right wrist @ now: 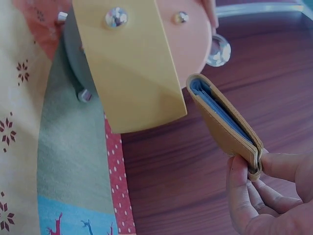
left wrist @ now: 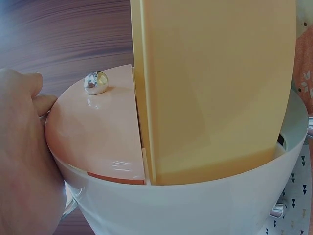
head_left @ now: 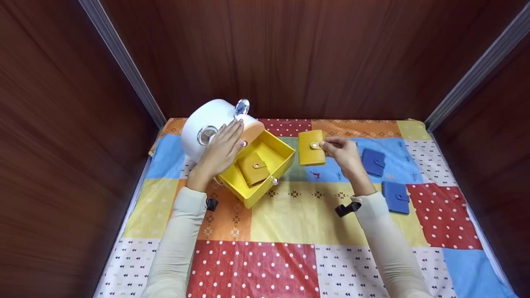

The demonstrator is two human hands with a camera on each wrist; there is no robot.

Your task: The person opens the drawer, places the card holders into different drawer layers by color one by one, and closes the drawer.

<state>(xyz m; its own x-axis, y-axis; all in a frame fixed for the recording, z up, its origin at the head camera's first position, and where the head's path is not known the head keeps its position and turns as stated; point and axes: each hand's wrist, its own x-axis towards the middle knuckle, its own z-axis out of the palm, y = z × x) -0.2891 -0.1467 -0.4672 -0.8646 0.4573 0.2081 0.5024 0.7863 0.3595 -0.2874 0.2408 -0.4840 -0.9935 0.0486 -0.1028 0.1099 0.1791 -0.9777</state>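
My right hand (head_left: 345, 155) pinches a yellow snap-strap card holder (head_left: 308, 155) by its strap edge, just right of the pulled-out drawer. In the right wrist view this card holder (right wrist: 217, 117) is held between thumb and fingers, with bluish sleeves showing between its covers. A second yellow card holder (head_left: 250, 171) lies inside the yellow drawer (head_left: 258, 192). The drawer juts out of a rounded white box (head_left: 205, 111). With straight fingers, my left hand (head_left: 219, 151) rests on that box, beside its peach front panel (left wrist: 98, 127).
Two blue card holders, an upper one (head_left: 373, 162) and a lower one (head_left: 396, 198), lie on the patchwork cloth (head_left: 290, 219) at the right. A shiny round ornament (head_left: 242, 106) stands on the box. Dark wood panels (head_left: 273, 58) enclose the back and both sides.
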